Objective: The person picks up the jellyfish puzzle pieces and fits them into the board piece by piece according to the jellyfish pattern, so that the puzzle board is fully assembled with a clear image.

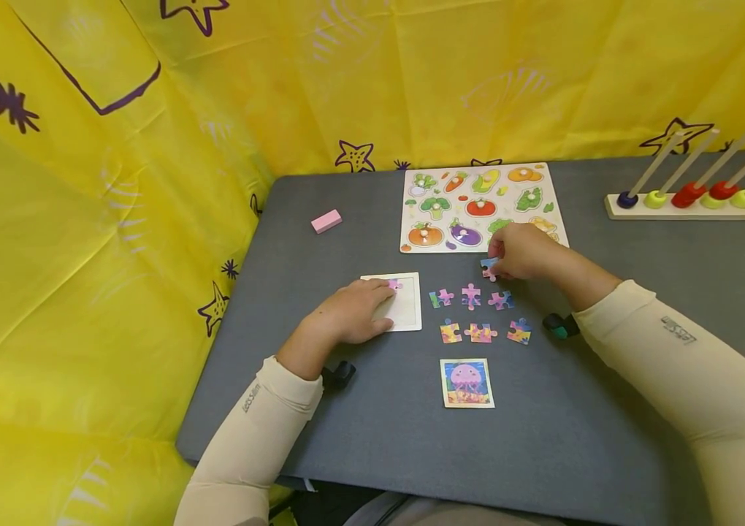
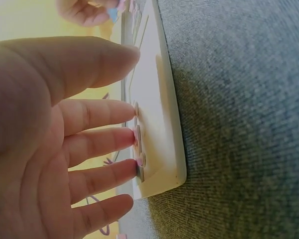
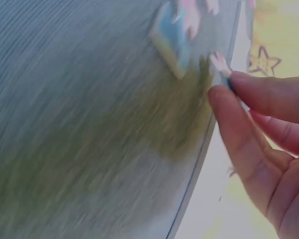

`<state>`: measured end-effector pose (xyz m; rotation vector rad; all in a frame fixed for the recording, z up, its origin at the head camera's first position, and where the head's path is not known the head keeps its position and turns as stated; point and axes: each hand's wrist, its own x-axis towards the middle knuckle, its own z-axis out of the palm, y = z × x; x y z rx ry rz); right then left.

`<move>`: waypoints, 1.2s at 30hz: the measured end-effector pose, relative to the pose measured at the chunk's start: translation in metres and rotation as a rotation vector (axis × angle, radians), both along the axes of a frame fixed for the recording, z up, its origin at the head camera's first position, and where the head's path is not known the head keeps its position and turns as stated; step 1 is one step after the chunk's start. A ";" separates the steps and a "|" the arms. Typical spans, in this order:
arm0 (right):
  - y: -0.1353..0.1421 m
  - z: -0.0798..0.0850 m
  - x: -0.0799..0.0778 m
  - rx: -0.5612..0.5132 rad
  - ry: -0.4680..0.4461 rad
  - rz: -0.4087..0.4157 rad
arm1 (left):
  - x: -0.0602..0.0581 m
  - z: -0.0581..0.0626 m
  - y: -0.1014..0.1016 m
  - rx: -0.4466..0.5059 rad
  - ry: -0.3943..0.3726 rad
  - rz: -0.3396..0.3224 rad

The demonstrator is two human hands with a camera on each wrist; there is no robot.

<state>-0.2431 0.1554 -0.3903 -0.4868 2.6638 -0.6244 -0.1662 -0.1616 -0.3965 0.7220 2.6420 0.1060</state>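
Note:
My right hand [image 1: 529,253] pinches a blue and pink jigsaw piece [image 1: 488,269] between thumb and fingertips, just in front of the vegetable board. In the right wrist view the held piece [image 3: 220,63] juts past the fingertips. My left hand [image 1: 354,313] rests at the white puzzle tray [image 1: 407,320], its fingers straight. Under those fingertips a pink piece [image 1: 396,284] lies at the tray's far side, partly hidden. Several loose pieces, among them a pink one [image 1: 471,295] and a yellow one [image 1: 451,332], lie in two rows right of the tray.
Nearest me lies a jellyfish picture card [image 1: 467,383]. The vegetable peg board [image 1: 405,219] is at the back, beyond the right hand. A pink block [image 1: 326,221] sits back left, and a bead stacker [image 1: 684,212] with upright rods stands back right.

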 end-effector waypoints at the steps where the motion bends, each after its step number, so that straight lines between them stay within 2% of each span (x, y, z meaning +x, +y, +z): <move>1: -0.005 0.001 0.000 -0.024 -0.013 -0.001 | 0.000 0.000 0.000 -0.001 0.002 -0.001; 9: -0.064 0.000 0.004 -0.186 -0.118 0.018 | -0.003 0.000 0.001 -0.005 0.013 0.001; 13: -0.092 -0.006 0.005 -0.205 -0.141 0.054 | -0.004 0.000 0.003 -0.005 0.017 -0.002; 18: -0.114 -0.012 0.004 -0.190 -0.170 0.056 | -0.005 -0.001 0.005 -0.022 0.006 -0.005; 25: -0.123 -0.013 0.001 -0.095 -0.126 0.087 | -0.002 0.001 0.008 -0.100 0.018 -0.026; 32: -0.122 -0.015 -0.003 -0.035 0.021 0.147 | 0.000 0.001 0.008 -0.098 0.050 -0.024; 36: -0.120 -0.016 -0.003 -0.018 0.052 0.162 | -0.002 -0.001 0.008 -0.091 0.049 -0.019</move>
